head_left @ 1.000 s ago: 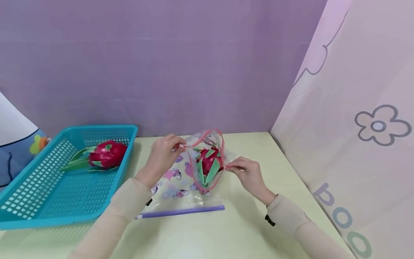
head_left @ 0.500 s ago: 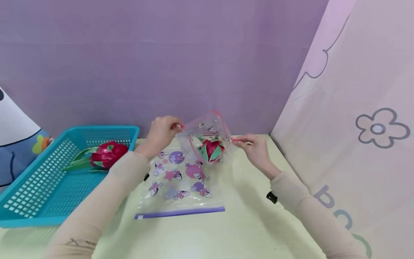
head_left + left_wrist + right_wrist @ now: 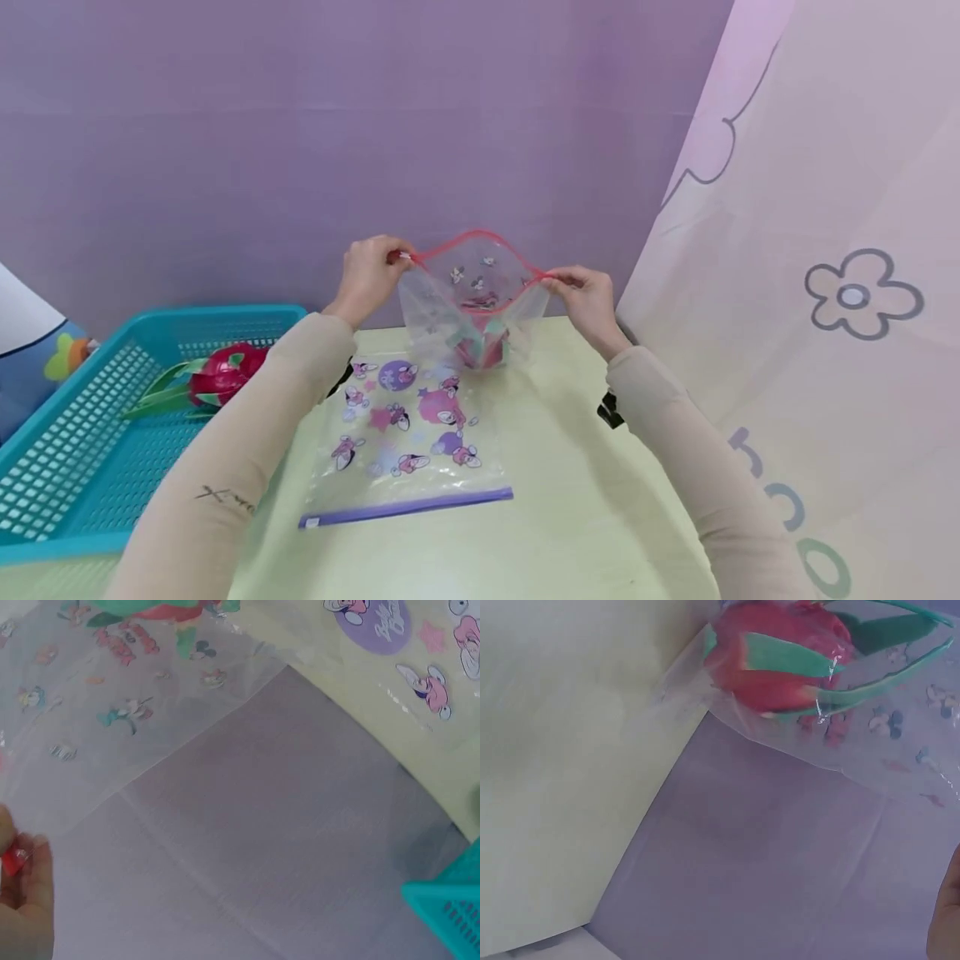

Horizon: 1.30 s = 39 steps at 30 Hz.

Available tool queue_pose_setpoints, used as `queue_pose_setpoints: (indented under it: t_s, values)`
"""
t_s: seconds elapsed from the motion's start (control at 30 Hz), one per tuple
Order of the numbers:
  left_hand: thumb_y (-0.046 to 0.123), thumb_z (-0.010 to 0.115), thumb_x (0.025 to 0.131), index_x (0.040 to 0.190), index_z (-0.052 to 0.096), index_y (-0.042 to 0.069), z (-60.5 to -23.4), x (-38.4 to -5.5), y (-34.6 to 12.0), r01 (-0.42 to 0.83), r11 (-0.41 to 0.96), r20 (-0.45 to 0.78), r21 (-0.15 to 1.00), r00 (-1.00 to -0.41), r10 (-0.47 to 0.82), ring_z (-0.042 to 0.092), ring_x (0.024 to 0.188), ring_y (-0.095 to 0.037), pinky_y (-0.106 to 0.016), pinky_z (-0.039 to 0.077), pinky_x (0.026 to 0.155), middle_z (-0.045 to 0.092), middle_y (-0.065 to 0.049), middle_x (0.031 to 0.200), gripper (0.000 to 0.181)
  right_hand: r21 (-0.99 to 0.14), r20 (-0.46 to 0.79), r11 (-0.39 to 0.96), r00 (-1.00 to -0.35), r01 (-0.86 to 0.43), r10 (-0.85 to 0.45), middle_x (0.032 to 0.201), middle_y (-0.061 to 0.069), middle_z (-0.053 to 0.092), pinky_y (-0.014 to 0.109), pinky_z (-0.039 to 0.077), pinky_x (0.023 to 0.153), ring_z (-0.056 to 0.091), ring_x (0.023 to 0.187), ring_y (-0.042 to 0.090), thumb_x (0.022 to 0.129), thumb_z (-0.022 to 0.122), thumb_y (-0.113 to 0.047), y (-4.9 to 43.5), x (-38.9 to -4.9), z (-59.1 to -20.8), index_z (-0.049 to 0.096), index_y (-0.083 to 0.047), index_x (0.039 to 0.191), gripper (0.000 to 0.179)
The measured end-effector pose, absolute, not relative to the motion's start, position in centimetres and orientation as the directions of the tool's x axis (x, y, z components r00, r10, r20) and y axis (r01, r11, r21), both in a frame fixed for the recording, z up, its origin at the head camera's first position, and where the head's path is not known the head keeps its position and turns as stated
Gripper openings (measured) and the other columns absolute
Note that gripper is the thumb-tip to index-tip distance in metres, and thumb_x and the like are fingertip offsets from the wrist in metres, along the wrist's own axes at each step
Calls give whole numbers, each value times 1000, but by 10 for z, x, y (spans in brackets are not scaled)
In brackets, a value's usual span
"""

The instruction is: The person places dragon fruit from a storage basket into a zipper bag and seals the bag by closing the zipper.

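My left hand [image 3: 372,275] pinches the left end of the red zip edge of a clear zip bag [image 3: 427,321], and my right hand [image 3: 588,304] pinches its right end. The bag hangs upright with its mouth spread between them. Inside, low in the bag, sits a red dragon fruit [image 3: 780,656] with green leaf-like scales, seen through the plastic. In the left wrist view, the left hand's fingers hold the red zip end. A second zip bag [image 3: 412,433], with pink and purple cartoon prints and a purple zip [image 3: 408,507], lies flat on the table in front.
On the left stands a turquoise plastic basket [image 3: 90,467] with another dragon fruit [image 3: 225,371] in it. The pale yellow table [image 3: 570,500] meets a purple wall [image 3: 450,125] at the back and a pale printed panel [image 3: 787,250] on the right.
Both hands have lifted the red-edged bag up and back, off the printed bag. It has swung from lying tilted to hanging upright, the dragon fruit now low inside it.
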<state>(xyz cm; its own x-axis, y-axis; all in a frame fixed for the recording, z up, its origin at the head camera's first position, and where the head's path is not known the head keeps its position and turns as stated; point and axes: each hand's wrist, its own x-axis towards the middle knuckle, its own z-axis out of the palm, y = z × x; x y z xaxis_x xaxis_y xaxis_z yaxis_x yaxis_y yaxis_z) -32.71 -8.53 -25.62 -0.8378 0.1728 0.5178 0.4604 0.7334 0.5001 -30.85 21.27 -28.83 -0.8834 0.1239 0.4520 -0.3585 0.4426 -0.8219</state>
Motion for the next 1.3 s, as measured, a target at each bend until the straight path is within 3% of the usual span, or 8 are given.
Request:
queue_pose_setpoints:
  t_s: [0.17,0.37,0.6,0.8,1.13,1.3]
  values:
    - [18,61,88,97,70,10,-256,-337,-83,453,734,601,506,-795,77,59,82,-26,-41,44,74,66,-10,92,15,-872,410,371,-891,-319,198,73,-5,64,19,47,63,58,69,6,79,72,-17,206,-325,-282,71,-3,93,20]
    - [18,65,85,95,71,11,-250,-335,-77,491,718,654,493,-754,68,61,83,-24,-40,45,76,67,-8,91,14,-894,399,316,-884,-317,243,69,-9,63,18,47,61,58,67,4,79,71,-16,201,-326,-277,70,-1,93,21]
    - [17,59,89,100,68,9,-234,-305,-85,493,697,583,521,-802,131,57,84,-22,-37,49,71,64,-8,96,16,-894,427,258,-871,-366,243,65,-12,61,16,50,65,59,64,3,80,71,-13,207,-306,-260,68,1,92,19]
    - [17,60,88,101,68,11,-225,-283,-92,482,692,527,537,-833,171,58,85,-20,-37,51,73,63,-6,97,16,-880,442,291,-872,-375,209,67,-14,61,15,50,66,59,65,2,81,69,-16,217,-293,-252,66,2,94,22]
    - [14,61,87,100,68,11,-232,-272,-90,474,671,470,570,-858,208,60,86,-20,-38,52,74,64,-6,98,16,-894,393,312,-899,-323,195,67,-14,60,15,47,63,61,69,9,81,69,-16,221,-283,-259,67,-1,92,18]
    - [15,62,86,101,68,10,-240,-271,-92,486,675,481,554,-849,216,60,85,-21,-38,52,74,64,-7,98,16,-895,379,319,-909,-312,175,68,-15,60,16,48,65,59,69,5,82,68,-17,221,-284,-268,66,-1,93,20]
